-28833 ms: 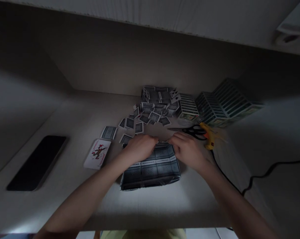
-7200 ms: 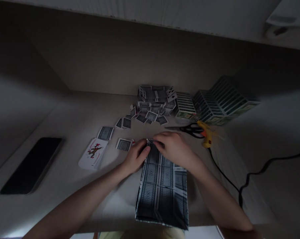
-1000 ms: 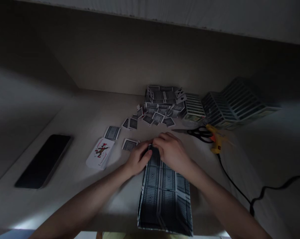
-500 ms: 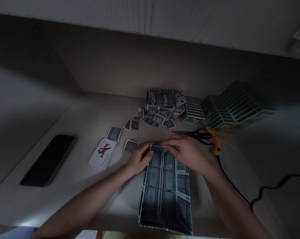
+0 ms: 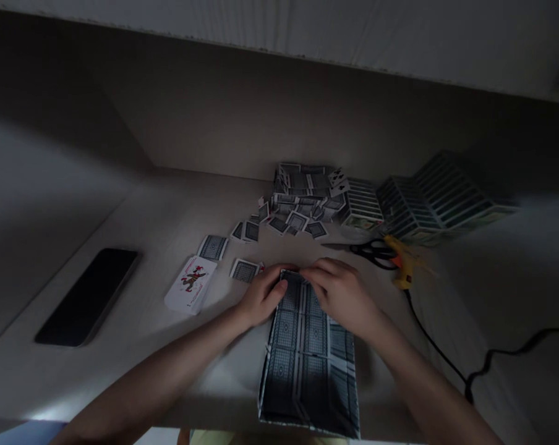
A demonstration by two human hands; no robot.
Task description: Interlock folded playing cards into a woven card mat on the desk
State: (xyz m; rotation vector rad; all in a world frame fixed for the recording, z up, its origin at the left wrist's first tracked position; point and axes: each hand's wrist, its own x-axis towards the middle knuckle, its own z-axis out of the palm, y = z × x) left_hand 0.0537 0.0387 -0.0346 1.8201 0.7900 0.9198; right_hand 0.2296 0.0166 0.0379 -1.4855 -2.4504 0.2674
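Note:
An open box made of playing cards (image 5: 291, 346), patterned card backs showing inside, lies on the desk with its near end at the front edge. My left hand (image 5: 261, 295) grips its far left corner, thumb on the inner side and fingers around the outside. At the far right corner my right hand (image 5: 337, 287) has its fingers bent and pressed together on the rim. The fingertips of both hands nearly meet at the far wall, and what lies under the right fingertips is hidden.
A joker tops a card stack (image 5: 191, 284), with a black phone (image 5: 88, 296) further left. Cut cards (image 5: 297, 221) lie before a card-built block (image 5: 305, 182). Black scissors (image 5: 372, 252), a yellow glue gun (image 5: 404, 266) with its cable, and slatted card structures (image 5: 439, 198) stand right.
My right hand has shifted slightly, its fingers more bent and drawn closer to the rim. The left hand and the box stay almost still.

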